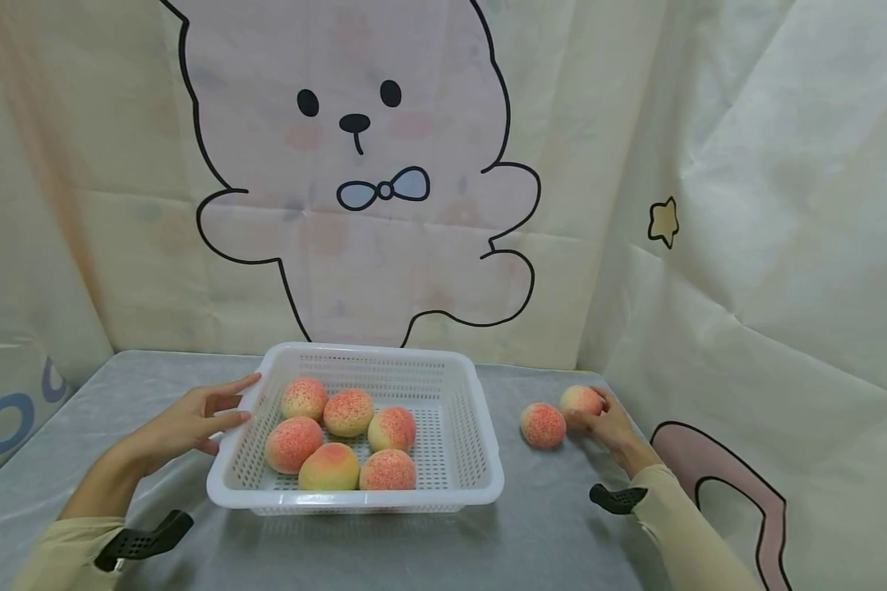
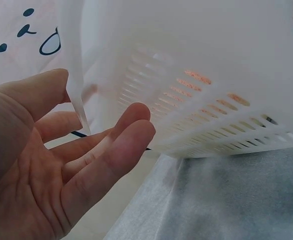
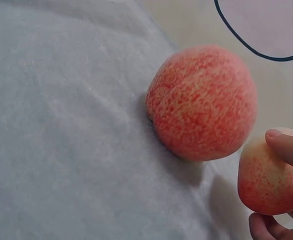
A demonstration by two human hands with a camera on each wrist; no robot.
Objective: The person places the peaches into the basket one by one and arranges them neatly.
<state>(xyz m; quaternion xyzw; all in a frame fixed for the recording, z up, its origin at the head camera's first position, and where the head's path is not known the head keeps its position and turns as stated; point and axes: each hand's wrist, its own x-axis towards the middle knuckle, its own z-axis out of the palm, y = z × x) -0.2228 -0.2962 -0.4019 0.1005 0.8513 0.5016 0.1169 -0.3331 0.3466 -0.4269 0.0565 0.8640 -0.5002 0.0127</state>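
Note:
A white plastic basket (image 1: 480, 460) stands on the grey-covered table, with several red-and-yellow peaches (image 1: 328, 466) inside, gathered toward its left and middle. At the basket's left rim, my left hand (image 1: 185, 420) holds the edge between thumb and fingers; in the left wrist view the other fingers (image 2: 129, 150) reach beneath the rim, beside the slotted wall. Right of the basket, my right hand (image 1: 612, 425) grips a pale peach (image 3: 269, 177) between the thumb and fingers. Just left of that hand, another speckled red peach (image 1: 543, 425) sits on the table.
The grey table cloth (image 1: 384, 554) runs under everything. Behind the table hangs a curtain (image 1: 576, 312) printed with a cartoon bear, and another printed sheet (image 1: 806, 271) closes in the right side near my right arm.

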